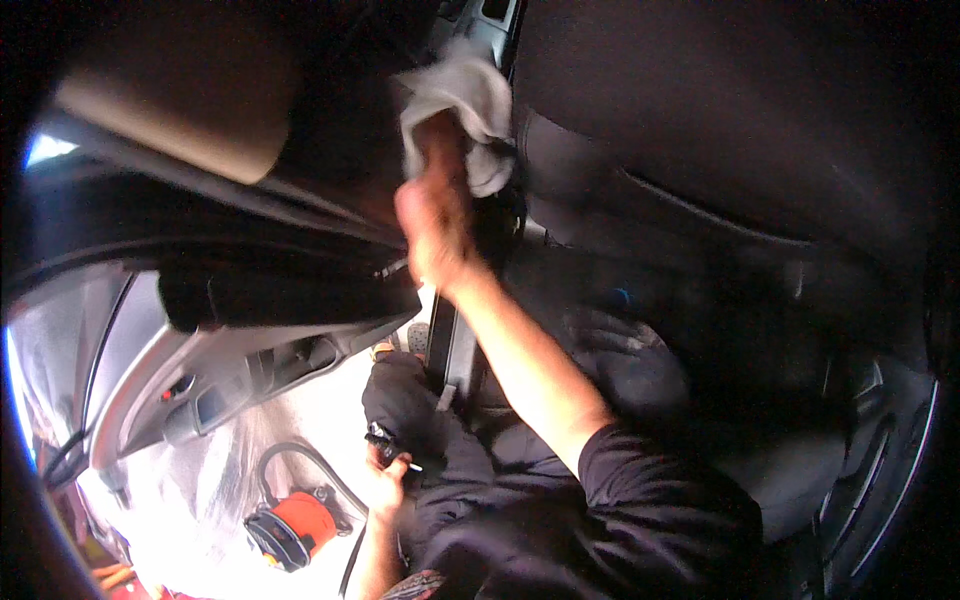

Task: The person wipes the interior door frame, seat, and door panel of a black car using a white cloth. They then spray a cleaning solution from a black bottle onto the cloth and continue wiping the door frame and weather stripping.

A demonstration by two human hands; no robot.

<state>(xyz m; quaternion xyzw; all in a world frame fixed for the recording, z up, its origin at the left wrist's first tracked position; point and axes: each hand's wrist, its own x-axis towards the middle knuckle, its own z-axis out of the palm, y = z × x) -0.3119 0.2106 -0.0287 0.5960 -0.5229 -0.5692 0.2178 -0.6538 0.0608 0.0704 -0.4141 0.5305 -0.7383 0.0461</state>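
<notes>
My right hand [437,228] reaches far forward inside a car, its fingers closed on a crumpled light grey cloth [487,110]. The cloth is blurred and lies against the dark trim between the door frame and a dark seat back [700,130]. Part of the fingers is hidden in its folds. Low on the left, beside my knee, my left hand [384,482] is closed around a small black object [380,441] with a thin pale tip. Its kind is too small to make out.
An open car door [250,390] with grey trim stands to the left. Beyond it, a red and black canister vacuum cleaner [303,524] with a dark hose [318,458] rests on the bright floor. Dark seating surrounds my legs on the right.
</notes>
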